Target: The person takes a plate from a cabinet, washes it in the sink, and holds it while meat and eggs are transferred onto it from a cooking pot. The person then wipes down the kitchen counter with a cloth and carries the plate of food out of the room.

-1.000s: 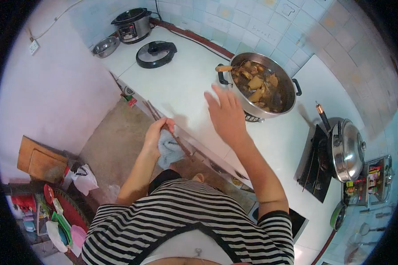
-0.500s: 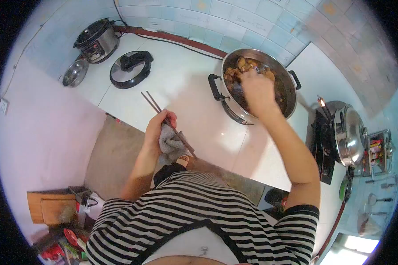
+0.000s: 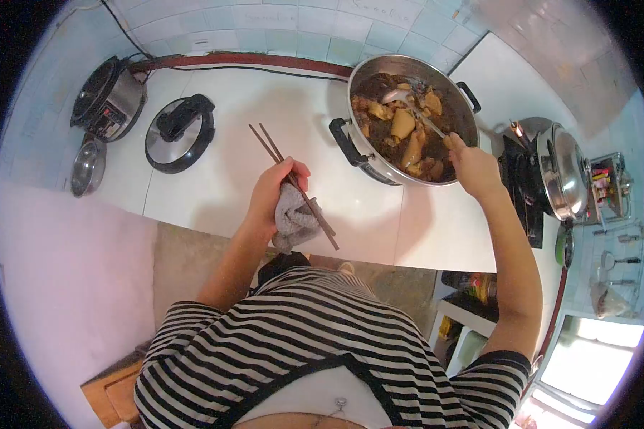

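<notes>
My left hand (image 3: 270, 191) is closed around a pair of chopsticks (image 3: 268, 143), with a grey cloth (image 3: 294, 214) bunched in the same grip. The chopsticks slant over the counter, one end up and left, the other down and right. At the right rim of a wide steel pot (image 3: 377, 166), my right hand (image 3: 474, 169) grips the handle of a metal spoon (image 3: 429, 124). Its bowl lies among brown chunks of food (image 3: 403, 124) in dark sauce. The pot has black side handles and stands on the white counter.
A round black-rimmed lid (image 3: 179, 134) lies on the counter (image 3: 243, 96) to the left. Beyond it stand an electric cooker (image 3: 111, 100) and a steel bowl (image 3: 89, 168). On the right, a lidded steel pan (image 3: 567, 171) sits on a black stove. A black cord runs along the wall.
My right hand has pulled back from over the food to the pot's right rim, and the spoon now shows. My left hand still holds chopsticks and cloth. The view has shifted.
</notes>
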Tool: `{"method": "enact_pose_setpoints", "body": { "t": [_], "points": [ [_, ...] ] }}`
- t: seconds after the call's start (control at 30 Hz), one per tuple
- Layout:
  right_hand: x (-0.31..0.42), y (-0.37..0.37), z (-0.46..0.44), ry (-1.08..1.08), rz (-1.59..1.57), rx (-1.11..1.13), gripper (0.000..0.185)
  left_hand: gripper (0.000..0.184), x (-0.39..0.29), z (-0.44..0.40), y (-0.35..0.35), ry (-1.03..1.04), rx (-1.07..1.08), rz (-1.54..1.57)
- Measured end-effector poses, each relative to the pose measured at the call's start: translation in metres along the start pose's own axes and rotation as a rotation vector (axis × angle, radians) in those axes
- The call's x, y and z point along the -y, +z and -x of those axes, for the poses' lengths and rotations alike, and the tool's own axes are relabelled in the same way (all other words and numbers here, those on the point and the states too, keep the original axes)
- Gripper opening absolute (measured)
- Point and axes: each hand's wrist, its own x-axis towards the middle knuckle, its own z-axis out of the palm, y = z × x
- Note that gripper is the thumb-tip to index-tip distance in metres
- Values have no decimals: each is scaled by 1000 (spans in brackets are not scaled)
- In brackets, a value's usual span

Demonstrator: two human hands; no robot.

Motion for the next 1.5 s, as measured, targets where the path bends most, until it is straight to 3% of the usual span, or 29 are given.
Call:
{"method": "enact_pose_setpoints", "body": {
  "t": [0.23,0.3,0.4,0.73,0.8,0.87,0.93,1.1,1.17,1.5],
  "points": [
    [-33,7,35,49,-378,-77,37,33,0,-14,-8,-40,25,-32],
    [-30,-9,51,85,-496,16,37,33,2,-18,-9,-56,64,-21],
    [-17,-39,74,203,-553,156,37,33,-4,-20,-8,-34,117,-6],
    [-21,-64,133,250,-601,28,34,33,-6,-30,-14,-64,143,-15],
    [-13,-89,139,472,-565,96,35,33,-6,-30,-13,-73,137,-22],
    [-30,-88,151,478,-547,99,36,33,-7,-29,-12,-83,142,-12],
    [-34,-89,160,409,-539,-56,37,33,-6,-31,-11,-89,148,-3],
    [-27,-97,163,485,-415,121,34,32,-5,-34,-11,-78,190,61],
    [-31,-77,156,216,-316,57,31,32,-4,-33,-8,-79,163,37],
    [-26,9,102,211,-421,-28,36,33,-16,-28,-8,-71,120,-4]
  ]
}}
